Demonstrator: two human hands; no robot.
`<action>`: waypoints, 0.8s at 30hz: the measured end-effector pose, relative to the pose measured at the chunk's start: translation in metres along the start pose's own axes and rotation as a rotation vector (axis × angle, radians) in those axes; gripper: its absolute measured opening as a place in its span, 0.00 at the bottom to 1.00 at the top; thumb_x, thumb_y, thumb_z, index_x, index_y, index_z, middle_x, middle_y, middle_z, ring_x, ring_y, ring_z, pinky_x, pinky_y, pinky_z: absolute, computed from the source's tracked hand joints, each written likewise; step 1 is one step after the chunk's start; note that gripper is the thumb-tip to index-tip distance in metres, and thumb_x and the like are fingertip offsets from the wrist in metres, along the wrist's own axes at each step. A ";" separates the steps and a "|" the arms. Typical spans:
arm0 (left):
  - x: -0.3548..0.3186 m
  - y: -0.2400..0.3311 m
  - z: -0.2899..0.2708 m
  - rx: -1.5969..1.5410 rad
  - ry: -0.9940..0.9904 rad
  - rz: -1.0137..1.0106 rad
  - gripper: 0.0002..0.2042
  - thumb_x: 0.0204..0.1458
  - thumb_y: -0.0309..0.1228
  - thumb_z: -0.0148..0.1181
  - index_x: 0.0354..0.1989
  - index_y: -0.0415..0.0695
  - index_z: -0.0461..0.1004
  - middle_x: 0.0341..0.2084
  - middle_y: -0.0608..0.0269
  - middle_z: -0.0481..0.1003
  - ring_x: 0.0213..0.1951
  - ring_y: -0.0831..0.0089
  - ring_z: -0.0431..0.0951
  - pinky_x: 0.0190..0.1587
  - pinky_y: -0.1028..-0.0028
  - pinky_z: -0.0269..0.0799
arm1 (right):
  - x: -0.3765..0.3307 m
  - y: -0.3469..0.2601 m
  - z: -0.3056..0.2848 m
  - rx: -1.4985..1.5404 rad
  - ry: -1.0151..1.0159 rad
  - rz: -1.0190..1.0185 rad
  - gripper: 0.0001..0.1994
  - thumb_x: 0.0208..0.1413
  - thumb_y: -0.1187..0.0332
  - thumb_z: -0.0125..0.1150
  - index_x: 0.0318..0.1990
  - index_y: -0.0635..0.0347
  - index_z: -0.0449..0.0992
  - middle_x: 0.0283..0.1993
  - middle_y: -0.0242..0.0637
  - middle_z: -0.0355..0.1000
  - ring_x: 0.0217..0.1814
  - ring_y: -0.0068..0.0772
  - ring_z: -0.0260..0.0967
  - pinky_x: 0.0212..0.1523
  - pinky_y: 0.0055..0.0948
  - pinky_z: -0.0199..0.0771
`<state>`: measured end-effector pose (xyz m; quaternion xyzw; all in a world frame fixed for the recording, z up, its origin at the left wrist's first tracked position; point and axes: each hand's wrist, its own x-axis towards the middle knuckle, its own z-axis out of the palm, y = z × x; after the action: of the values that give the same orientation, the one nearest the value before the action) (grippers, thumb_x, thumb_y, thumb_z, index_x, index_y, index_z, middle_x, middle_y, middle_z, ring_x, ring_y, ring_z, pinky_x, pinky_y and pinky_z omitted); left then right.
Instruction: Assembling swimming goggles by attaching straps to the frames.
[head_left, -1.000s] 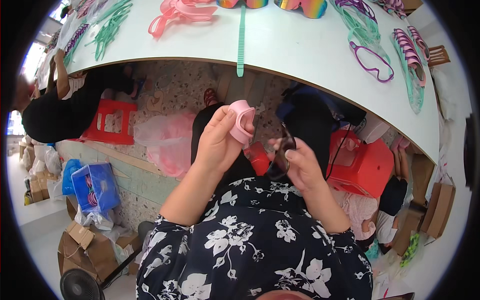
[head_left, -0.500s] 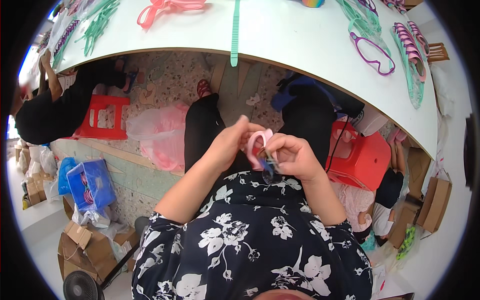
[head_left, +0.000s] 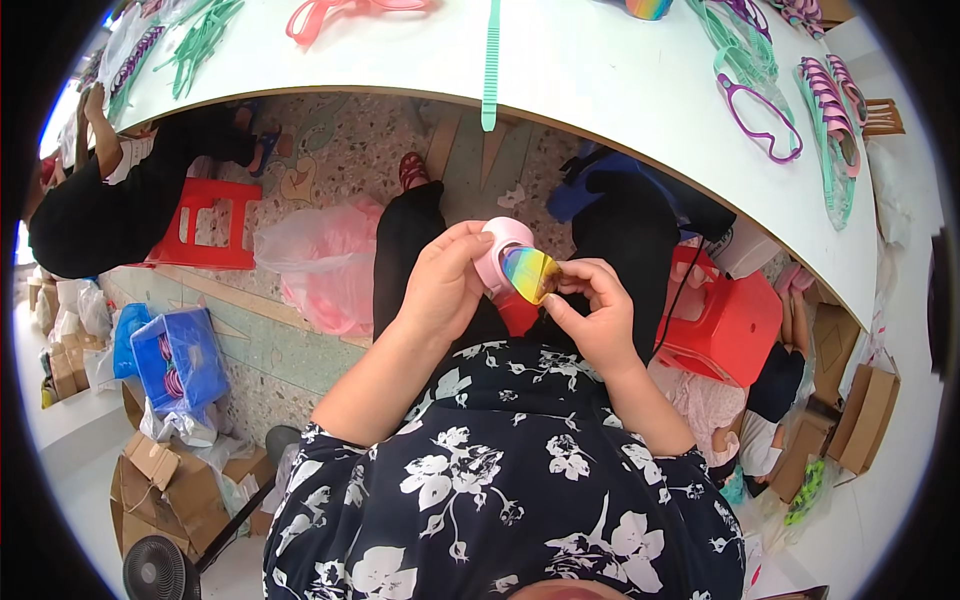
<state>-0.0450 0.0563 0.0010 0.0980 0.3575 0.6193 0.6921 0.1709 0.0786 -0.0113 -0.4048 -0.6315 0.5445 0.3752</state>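
Over my lap, my left hand (head_left: 447, 280) is closed round a soft pink swim goggle frame (head_left: 508, 231), thumb on its upper side. A mirrored goggle lens (head_left: 528, 270), shining yellow, green and orange, sits against the frame's opening; I cannot tell whether its edge is in the groove. My right hand (head_left: 598, 310) pinches the lens's right end between thumb and fingers. On the white table (head_left: 380, 55) ahead lie a green ribbed strap (head_left: 491, 70), pink goggle parts (head_left: 340, 18) and a purple goggle frame (head_left: 765, 125).
Red stools (head_left: 725, 315) stand at both sides under the curved table edge. A pink plastic bag (head_left: 330, 265) and a blue crate (head_left: 180, 360) are on the floor to the left. Bundled green straps (head_left: 200, 50) lie at the far left. A person's arm (head_left: 103, 135) reaches the table there.
The pink goggle frame and the lens have turned so the lens's bright mirrored face now shows. My right hand has shifted slightly right and down, still pinching the lens.
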 end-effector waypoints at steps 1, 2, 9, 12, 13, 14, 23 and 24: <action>0.000 -0.001 0.000 -0.002 0.005 0.010 0.08 0.62 0.28 0.57 0.44 0.36 0.74 0.39 0.57 0.79 0.41 0.68 0.81 0.46 0.67 0.78 | 0.000 -0.001 0.001 -0.015 0.000 0.000 0.19 0.50 0.78 0.71 0.50 0.67 0.76 0.50 0.37 0.70 0.49 0.25 0.71 0.54 0.25 0.74; 0.000 -0.003 0.000 -0.004 0.008 0.020 0.08 0.62 0.28 0.57 0.45 0.37 0.74 0.39 0.57 0.79 0.41 0.68 0.81 0.45 0.67 0.78 | 0.001 -0.002 0.002 -0.030 0.001 0.000 0.19 0.50 0.78 0.71 0.50 0.67 0.76 0.50 0.37 0.70 0.49 0.25 0.71 0.53 0.25 0.74; -0.006 -0.006 0.014 0.049 0.002 0.039 0.09 0.67 0.32 0.54 0.42 0.38 0.72 0.38 0.57 0.79 0.42 0.72 0.81 0.47 0.71 0.79 | 0.000 -0.008 0.005 -0.281 0.127 -0.184 0.19 0.46 0.77 0.73 0.48 0.66 0.77 0.47 0.38 0.72 0.45 0.27 0.71 0.48 0.25 0.74; -0.005 -0.008 0.016 -0.027 0.017 0.021 0.08 0.67 0.31 0.54 0.41 0.38 0.72 0.39 0.56 0.79 0.41 0.72 0.81 0.47 0.70 0.80 | 0.000 -0.010 0.007 -0.336 0.189 -0.272 0.19 0.45 0.77 0.73 0.47 0.66 0.78 0.45 0.39 0.73 0.43 0.29 0.71 0.47 0.26 0.73; -0.005 -0.010 0.016 -0.037 0.024 0.017 0.07 0.67 0.30 0.54 0.41 0.38 0.72 0.39 0.56 0.79 0.41 0.72 0.81 0.47 0.70 0.80 | 0.001 -0.009 0.006 -0.361 0.192 -0.308 0.20 0.44 0.77 0.73 0.47 0.66 0.78 0.45 0.40 0.73 0.42 0.29 0.72 0.44 0.26 0.75; -0.004 -0.011 0.016 -0.047 0.031 0.012 0.07 0.67 0.30 0.54 0.41 0.38 0.72 0.39 0.56 0.79 0.41 0.72 0.81 0.47 0.70 0.80 | 0.003 -0.009 0.006 -0.385 0.196 -0.344 0.20 0.43 0.77 0.74 0.47 0.66 0.78 0.44 0.40 0.73 0.40 0.29 0.72 0.41 0.26 0.76; -0.009 -0.010 0.021 0.079 0.011 0.020 0.07 0.66 0.31 0.56 0.42 0.39 0.71 0.39 0.57 0.79 0.42 0.73 0.81 0.47 0.71 0.79 | 0.001 -0.005 0.003 -0.299 0.143 -0.371 0.20 0.43 0.79 0.73 0.47 0.67 0.78 0.44 0.44 0.72 0.36 0.29 0.73 0.34 0.25 0.77; -0.009 -0.008 0.023 0.075 0.006 -0.002 0.08 0.65 0.32 0.57 0.42 0.39 0.71 0.39 0.57 0.79 0.42 0.73 0.81 0.47 0.71 0.79 | 0.001 -0.005 0.003 -0.289 0.146 -0.371 0.20 0.43 0.79 0.73 0.47 0.66 0.78 0.44 0.43 0.72 0.36 0.28 0.73 0.34 0.25 0.77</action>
<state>-0.0239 0.0532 0.0163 0.1216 0.3826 0.6050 0.6876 0.1674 0.0778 -0.0069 -0.3694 -0.7377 0.3397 0.4517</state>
